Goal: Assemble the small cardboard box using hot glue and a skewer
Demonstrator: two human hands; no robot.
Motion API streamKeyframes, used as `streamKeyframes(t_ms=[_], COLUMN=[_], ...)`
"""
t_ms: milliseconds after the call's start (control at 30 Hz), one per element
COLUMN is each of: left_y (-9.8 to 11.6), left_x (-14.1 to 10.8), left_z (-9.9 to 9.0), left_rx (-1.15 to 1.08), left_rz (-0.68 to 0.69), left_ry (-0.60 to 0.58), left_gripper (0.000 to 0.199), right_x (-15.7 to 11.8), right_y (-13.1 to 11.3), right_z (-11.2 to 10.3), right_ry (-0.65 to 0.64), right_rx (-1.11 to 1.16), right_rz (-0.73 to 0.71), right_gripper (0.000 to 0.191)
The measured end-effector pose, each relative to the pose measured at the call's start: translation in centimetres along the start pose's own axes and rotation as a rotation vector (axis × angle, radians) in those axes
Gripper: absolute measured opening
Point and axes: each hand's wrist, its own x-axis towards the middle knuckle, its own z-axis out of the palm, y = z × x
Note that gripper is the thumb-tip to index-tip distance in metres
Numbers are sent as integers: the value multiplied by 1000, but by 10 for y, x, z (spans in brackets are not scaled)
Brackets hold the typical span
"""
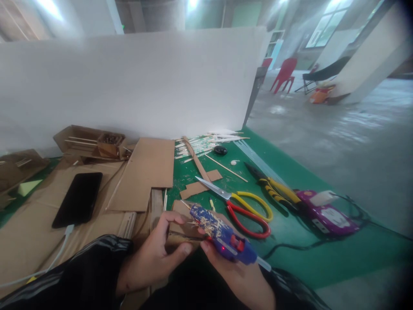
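Observation:
In my right hand [240,273] is a blue hot glue gun [222,234], its body speckled with wood bits and a small red light lit. A clear glue stick [263,263] pokes from its rear. My left hand [158,254] curls around the left side of a small cardboard box [180,234], thumb at the near edge. The glue gun's nozzle end is above this box; whether it touches is unclear. Just beyond lie scissors [226,196] with red and yellow handles, blades partly spread, beside cardboard strips [200,186].
Yellow-black pliers [274,189] and a purple power strip [329,215] with a cable lie right. A phone [78,199] on a charging cord rests on cardboard at left. Behind are cardboard trays [82,142], thin sticks [206,144], a black oval object [220,150] and a white panel [129,86].

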Motion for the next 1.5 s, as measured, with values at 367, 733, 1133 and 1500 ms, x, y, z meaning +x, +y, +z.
streamKeyframes(t_ms=[367,733,1133,1500], left_y=[0,14,46,35], left_x=[-1,6,23,24], left_z=[-2,-8,-61,-40], left_rx=[46,53,-19,-352], left_rz=[32,11,-167,-270], left_ry=[-16,-17,-328,-209], left_gripper=[36,35,37,55], right_x=[4,-4,1,10], right_y=[-4,-1,14,3], right_z=[0,-3,-19,-38], right_ry=[36,107,274,220], right_rx=[-63,-145,-55,-100], right_rz=[-28,15,195,258], right_gripper=[27,16,22,30])
